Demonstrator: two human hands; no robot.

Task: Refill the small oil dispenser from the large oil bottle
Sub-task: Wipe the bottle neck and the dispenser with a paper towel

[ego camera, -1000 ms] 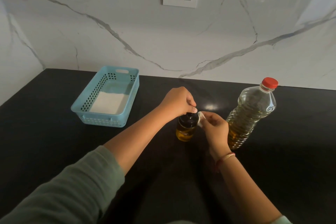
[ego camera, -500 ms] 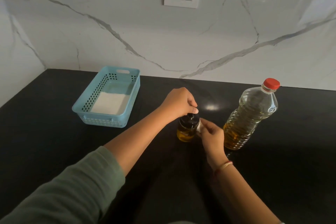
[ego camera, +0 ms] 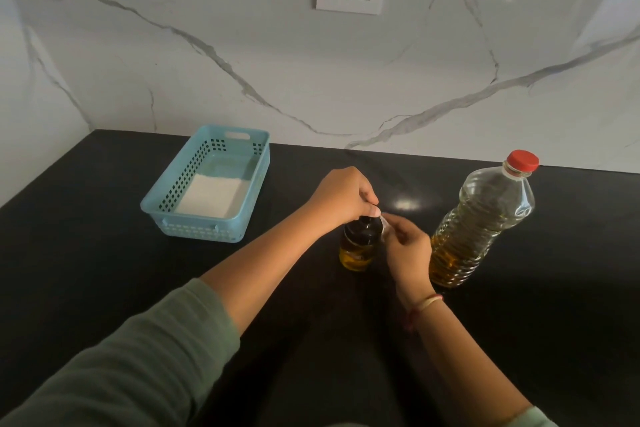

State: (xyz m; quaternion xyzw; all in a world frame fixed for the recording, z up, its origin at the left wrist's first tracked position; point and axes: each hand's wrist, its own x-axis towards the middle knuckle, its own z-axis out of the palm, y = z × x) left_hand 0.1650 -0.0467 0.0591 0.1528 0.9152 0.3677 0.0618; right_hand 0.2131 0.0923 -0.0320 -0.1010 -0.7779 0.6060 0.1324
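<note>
Gripping the cap of the small oil dispenser [ego camera: 358, 248] from above with the left hand [ego camera: 341, 196]; pinching a white scrap [ego camera: 385, 224] at its right edge with the right hand [ego camera: 408, 251]; leaving the large oil bottle [ego camera: 481, 222] just right, blue basket [ego camera: 201, 232] well left, counter [ego camera: 104, 270] open nearer.

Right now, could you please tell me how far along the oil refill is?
Done: nothing visible; the large oil bottle stands red-capped. In hand: the left hand grips the black top of the small dispenser, and the right hand pinches a small pale piece beside it. Left: opening both, pouring, closing.
</note>
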